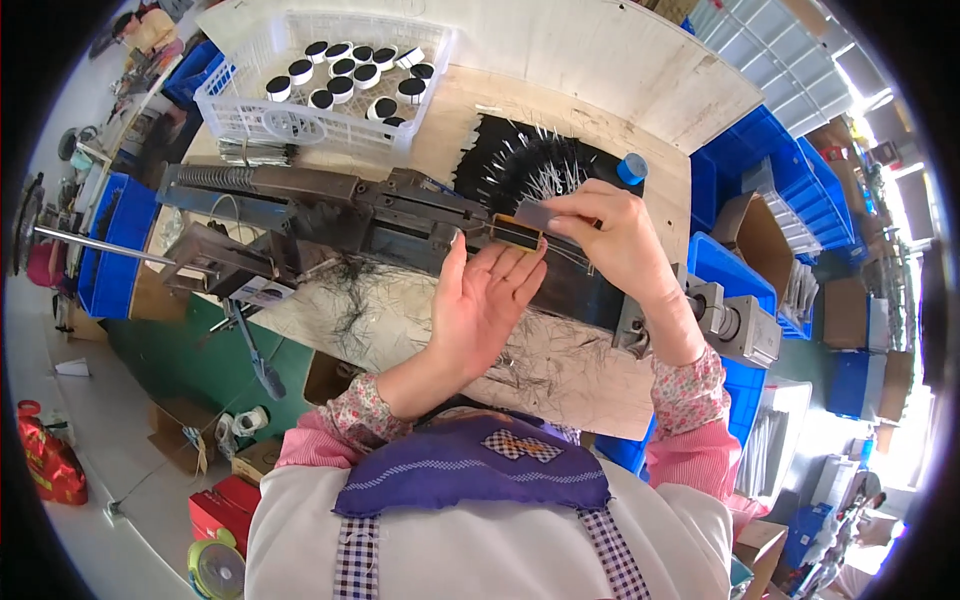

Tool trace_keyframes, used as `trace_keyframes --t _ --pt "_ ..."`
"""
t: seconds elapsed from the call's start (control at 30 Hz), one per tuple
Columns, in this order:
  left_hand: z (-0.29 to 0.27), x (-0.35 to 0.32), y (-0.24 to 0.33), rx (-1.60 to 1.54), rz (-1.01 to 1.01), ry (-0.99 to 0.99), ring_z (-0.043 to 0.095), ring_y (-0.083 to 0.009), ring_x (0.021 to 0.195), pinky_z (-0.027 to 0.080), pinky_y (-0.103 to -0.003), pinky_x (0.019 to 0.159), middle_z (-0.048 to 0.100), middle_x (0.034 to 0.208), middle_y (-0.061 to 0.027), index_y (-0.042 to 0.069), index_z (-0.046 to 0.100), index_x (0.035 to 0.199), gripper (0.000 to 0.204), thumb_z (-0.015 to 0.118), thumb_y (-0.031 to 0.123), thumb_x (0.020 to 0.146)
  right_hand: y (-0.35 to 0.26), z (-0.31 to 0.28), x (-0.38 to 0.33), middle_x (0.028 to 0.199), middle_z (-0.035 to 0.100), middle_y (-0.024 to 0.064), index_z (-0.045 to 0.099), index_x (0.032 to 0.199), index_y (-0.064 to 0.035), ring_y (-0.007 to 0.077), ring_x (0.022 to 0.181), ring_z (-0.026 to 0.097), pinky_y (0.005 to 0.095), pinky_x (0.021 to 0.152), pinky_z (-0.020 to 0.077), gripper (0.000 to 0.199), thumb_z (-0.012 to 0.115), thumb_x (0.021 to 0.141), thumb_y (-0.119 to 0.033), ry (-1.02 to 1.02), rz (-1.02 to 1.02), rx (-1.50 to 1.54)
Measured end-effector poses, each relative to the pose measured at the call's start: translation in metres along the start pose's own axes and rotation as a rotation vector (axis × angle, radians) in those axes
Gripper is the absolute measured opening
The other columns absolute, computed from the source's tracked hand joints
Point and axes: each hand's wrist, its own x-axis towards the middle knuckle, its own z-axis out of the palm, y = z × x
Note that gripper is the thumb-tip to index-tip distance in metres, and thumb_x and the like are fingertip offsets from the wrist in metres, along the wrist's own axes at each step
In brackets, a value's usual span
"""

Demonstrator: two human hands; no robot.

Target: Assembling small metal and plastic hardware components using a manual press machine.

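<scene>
My right hand (610,235) comes in over the right part of a long dark metal machine (400,215). Its thumb and fingers pinch a thin flat grey plate (535,214). Just below that plate lies a narrow black block with yellowish edges (515,233), in the machine's slot. My left hand (485,300) is open, palm turned up and thumb raised. Its outstretched fingertips reach the near edge of the black block; whether they press on it I cannot tell. Behind my right hand, loose dark and silvery bristles or pins (535,165) are heaped on a black sheet (490,135).
A white plastic crate (230,110) at the back left holds several white, black-topped cylinders (341,87). A blue cap (632,168) stands beyond my right hand. Fine dark bristles (350,310) litter the wooden bench (590,385). Blue bins (735,265) flank the right side.
</scene>
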Motion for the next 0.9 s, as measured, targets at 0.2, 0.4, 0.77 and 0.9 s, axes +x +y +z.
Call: trace_keyframes --t 0.2,0.4,0.77,0.9 --pt "-0.005 0.002 -0.003 0.04 0.005 -0.003 0.038 -0.0273 0.131 0.025 -0.04 0.115 0.044 0.135 -0.0179 -0.006 0.039 0.129 0.065 0.028 0.051 0.099 -0.001 0.017 0.001 0.075 0.063 0.0047 0.073 0.088 -0.0091 0.0238 0.072 0.06 0.0339 0.075 0.0412 0.013 0.066 0.077 -0.013 -0.042 -0.163 -0.24" --pt "-0.003 0.005 0.006 0.133 -0.045 -0.048 0.036 -0.0269 0.133 0.022 -0.04 0.115 0.043 0.137 -0.0187 -0.007 0.037 0.131 0.066 0.028 0.05 0.099 -0.003 0.01 -0.003 0.073 0.061 0.002 0.073 0.087 -0.014 0.0179 0.076 0.06 0.0341 0.082 0.0373 0.014 0.063 0.078 -0.013 -0.031 -0.258 -0.339" --pt "-0.002 0.005 0.005 0.124 -0.043 -0.033 0.036 -0.0264 0.133 0.022 -0.039 0.115 0.043 0.138 -0.0159 -0.006 0.036 0.134 0.066 0.028 0.05 0.099 -0.009 0.006 -0.002 0.076 0.063 0.0026 0.073 0.09 -0.0141 0.0204 0.079 0.06 0.0348 0.084 0.0372 0.014 0.062 0.081 -0.016 -0.087 -0.143 -0.368" --pt "-0.006 0.006 0.006 0.127 -0.049 -0.032 0.039 -0.024 0.131 0.024 -0.038 0.113 0.046 0.136 -0.0129 -0.003 0.04 0.132 0.062 0.03 0.049 0.099 -0.008 0.003 -0.003 0.077 0.064 0.0039 0.072 0.087 -0.0104 0.0214 0.081 0.062 0.0345 0.082 0.0391 0.012 0.063 0.08 -0.015 -0.097 -0.143 -0.384"
